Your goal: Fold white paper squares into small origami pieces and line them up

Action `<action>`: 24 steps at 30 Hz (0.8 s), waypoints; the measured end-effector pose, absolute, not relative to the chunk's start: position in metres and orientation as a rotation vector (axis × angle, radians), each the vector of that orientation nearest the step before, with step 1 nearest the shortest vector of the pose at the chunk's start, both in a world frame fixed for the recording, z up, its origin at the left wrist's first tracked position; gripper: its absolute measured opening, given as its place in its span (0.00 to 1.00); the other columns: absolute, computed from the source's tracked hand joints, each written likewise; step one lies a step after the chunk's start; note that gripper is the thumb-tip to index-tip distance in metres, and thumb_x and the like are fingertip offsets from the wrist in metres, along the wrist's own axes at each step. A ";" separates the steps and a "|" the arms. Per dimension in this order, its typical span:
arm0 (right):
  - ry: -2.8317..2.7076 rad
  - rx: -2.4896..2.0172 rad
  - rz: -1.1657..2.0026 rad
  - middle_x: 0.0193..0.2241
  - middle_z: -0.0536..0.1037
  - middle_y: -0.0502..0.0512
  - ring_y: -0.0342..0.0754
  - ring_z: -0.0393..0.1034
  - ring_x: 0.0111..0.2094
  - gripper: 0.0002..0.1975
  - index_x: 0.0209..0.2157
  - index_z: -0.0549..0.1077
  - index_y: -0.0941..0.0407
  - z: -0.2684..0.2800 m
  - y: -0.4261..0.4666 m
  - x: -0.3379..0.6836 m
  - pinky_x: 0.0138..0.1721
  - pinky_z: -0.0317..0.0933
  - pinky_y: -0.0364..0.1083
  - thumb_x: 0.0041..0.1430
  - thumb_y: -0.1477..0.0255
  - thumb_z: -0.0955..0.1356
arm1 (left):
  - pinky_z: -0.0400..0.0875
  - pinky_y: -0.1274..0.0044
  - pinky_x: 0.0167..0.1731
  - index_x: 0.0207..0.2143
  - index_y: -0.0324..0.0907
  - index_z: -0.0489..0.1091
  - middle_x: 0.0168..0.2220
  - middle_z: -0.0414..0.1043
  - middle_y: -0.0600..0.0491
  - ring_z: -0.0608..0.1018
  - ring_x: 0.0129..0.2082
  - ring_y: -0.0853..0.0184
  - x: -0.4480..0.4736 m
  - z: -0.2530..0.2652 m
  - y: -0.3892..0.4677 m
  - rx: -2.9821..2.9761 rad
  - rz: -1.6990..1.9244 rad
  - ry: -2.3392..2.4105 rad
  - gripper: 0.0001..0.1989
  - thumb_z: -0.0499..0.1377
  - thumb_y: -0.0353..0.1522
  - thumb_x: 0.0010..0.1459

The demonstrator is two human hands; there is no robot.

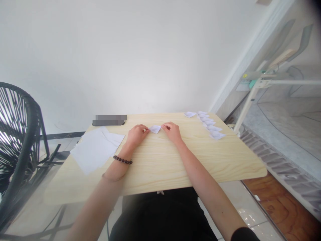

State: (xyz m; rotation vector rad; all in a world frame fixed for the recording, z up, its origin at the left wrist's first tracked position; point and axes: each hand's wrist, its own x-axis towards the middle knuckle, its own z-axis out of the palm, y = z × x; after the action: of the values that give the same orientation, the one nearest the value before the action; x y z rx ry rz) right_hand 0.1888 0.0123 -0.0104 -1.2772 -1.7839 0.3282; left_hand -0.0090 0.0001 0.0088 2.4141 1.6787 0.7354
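A small folded white paper boat (154,129) is stretched between my two hands at the middle of the table. My left hand (136,134), with a dark bead bracelet on its wrist, pinches the left tip of the boat. On the other side, my right hand (172,130) pinches the right tip between thumb and finger. Loose sheets of white paper (94,150) lie in an overlapping pile left of my left hand. Beyond my right hand, several similar folded paper boats (210,123) stand in a row near the table's right side.
The pale wooden table (155,167) stands against a white wall. A dark, partly blurred-out object (109,120) lies at its back left edge. To the left is a black woven chair (25,134); to the right, a white metal frame (247,105).
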 end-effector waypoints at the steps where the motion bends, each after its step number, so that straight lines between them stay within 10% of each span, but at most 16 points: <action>1: -1.779 -1.277 0.331 0.29 0.75 0.55 0.44 0.67 0.30 0.10 0.28 0.74 0.57 -0.011 0.012 0.189 0.34 0.60 0.43 0.53 0.69 0.62 | 0.64 0.76 0.34 0.33 0.43 0.71 0.35 0.72 0.51 0.71 0.37 0.63 -0.009 0.009 0.000 2.415 0.737 1.680 0.13 0.49 0.38 0.54; 24: -1.403 -2.141 -0.120 0.39 0.67 0.65 0.56 0.63 0.40 0.11 0.32 0.76 0.58 0.035 0.037 0.297 0.40 0.54 0.53 0.51 0.69 0.64 | 0.58 0.70 0.49 0.40 0.44 0.69 0.46 0.68 0.49 0.67 0.47 0.63 0.000 0.001 0.000 2.543 0.730 1.414 0.14 0.49 0.37 0.54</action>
State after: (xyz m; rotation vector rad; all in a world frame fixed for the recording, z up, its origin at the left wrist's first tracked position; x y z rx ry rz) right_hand 0.2966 0.0371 0.0355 -2.1415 -1.4025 -0.1203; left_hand 0.0002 0.0000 0.0011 2.5428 1.4143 0.7295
